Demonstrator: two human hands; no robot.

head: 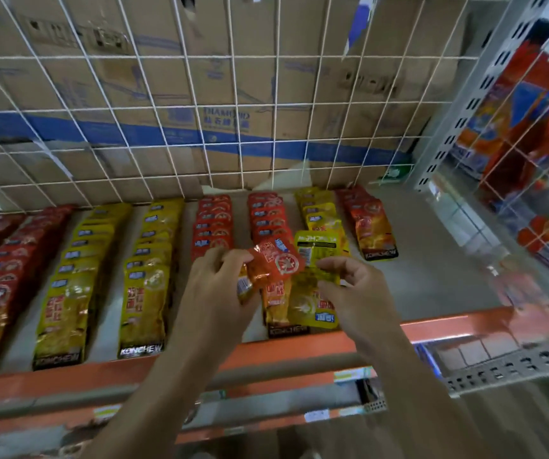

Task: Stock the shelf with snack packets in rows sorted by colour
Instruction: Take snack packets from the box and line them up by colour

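Head view: left hand (220,279) pinches a red packet (276,263), right hand (355,289) pinches yellow packets (316,250), all probably light, crinkly and slippery, best gripped at the edge seams.

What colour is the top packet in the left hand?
The packet in the left hand is red-orange, seen in the head view.

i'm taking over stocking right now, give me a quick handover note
Left hand pinches a red packet; right hand pinches a yellow packet, with more loose packets bunched beneath them.
Done: red rows and yellow rows fill the left and middle of the shelf.
Left: lay the held packets on matching rows; the short red row and the shelf's bare right end likely have room.
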